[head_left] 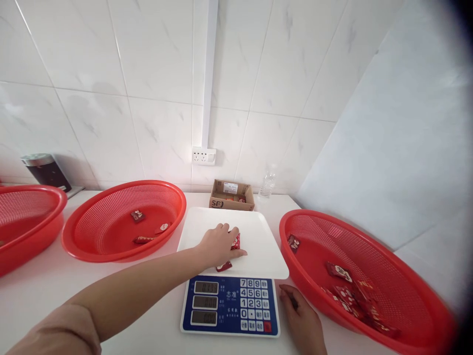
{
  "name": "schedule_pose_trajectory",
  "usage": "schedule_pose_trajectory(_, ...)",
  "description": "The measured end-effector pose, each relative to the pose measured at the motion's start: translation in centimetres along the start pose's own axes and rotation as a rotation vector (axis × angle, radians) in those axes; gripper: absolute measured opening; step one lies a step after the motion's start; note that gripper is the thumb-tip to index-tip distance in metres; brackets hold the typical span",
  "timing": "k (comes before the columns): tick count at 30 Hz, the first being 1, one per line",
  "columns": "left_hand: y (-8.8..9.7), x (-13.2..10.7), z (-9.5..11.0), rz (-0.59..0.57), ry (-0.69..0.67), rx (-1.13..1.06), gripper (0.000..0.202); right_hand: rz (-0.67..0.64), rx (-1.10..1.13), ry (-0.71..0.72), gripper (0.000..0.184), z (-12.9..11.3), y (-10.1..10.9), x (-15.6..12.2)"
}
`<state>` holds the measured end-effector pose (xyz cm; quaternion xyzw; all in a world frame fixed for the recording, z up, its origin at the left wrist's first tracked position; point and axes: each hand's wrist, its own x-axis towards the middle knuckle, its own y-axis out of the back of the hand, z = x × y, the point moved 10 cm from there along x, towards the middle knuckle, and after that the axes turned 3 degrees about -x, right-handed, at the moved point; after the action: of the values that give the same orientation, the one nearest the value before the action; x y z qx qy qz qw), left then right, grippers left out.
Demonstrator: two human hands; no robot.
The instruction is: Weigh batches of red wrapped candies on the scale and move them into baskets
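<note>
My left hand [220, 246] is over the white pan of a digital scale [195, 227], its fingers curled around small red wrapped packets [236, 240]. One dark red packet [223, 266] pokes out below the palm and lies on the pan. How many packets are under the hand is hidden. Beside the blue keypad panel [254, 305], at its right edge, my right hand [301, 318] rests low on the white table with fingers curled in. A small dark spot shows between those fingers, and I cannot make out what it is.
To the right stands a red mesh basket [295, 266] with several red packets. Another red basket [74, 246] at left holds a few packets, with a third basket [33, 246] beyond. Behind the scale are a cardboard box [232, 203], a clear bottle [266, 185] and a wall socket [203, 156].
</note>
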<state>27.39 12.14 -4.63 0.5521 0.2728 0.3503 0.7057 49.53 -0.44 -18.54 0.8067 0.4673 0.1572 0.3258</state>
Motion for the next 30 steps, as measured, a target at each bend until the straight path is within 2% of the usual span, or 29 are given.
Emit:
schedule_pose_trajectory(4,-0.1,0.5,-1.0,-0.025,0.035,-0.066,0.061,-0.007,-0.004,0.013,0.044,-0.3,0.1,-0.1)
schedule_pose_trajectory(9,0.0,0.4,-1.4,0.012,0.040,-0.127,0.046,-0.002,-0.014,0.008,0.045,-0.4,0.2,-0.2)
schedule_pose_trajectory(12,1.0,0.2,-2.0,0.061,0.051,-0.154,0.045,-0.025,-0.026,0.006,0.045,-0.3,0.1,-0.2)
schedule_pose_trajectory(14,2.5,0.1,-2.9,0.113,0.076,-0.167,0.045,-0.032,-0.037,-0.001,0.044,-0.2,0.1,-0.2)
schedule_pose_trajectory(16,4.7,-0.3,-4.4,0.183,0.117,-0.174,0.044,-0.025,-0.034,0.005,0.043,-0.2,0.1,-0.2)
schedule_pose_trajectory(19,8.8,-1.6,-7.8,0.309,0.207,-0.170,0.044,-0.007,-0.019,0.012,0.043,-0.2,0.2,-0.2)
schedule_pose_trajectory(22,12.4,-3.9,-11.9,0.424,0.321,-0.148,0.045,0.004,-0.009,0.019,0.043,-0.4,0.3,-0.2)
schedule_pose_trajectory(24,13.8,-5.9,-14.8,0.491,0.424,-0.116,0.047,0.011,-0.008,0.036,0.043,-0.6,0.4,-0.2)
schedule_pose_trajectory(27,13.3,-8.8,-18.5,0.463,0.566,-0.063,0.054,0.016,-0.011,0.048,0.044,-0.7,0.4,-0.1)
schedule_pose_trajectory(30,10.8,-10.8,-20.3,0.349,0.593,-0.062,0.061,0.075,0.016,0.062,0.045,-0.5,0.7,-0.6)
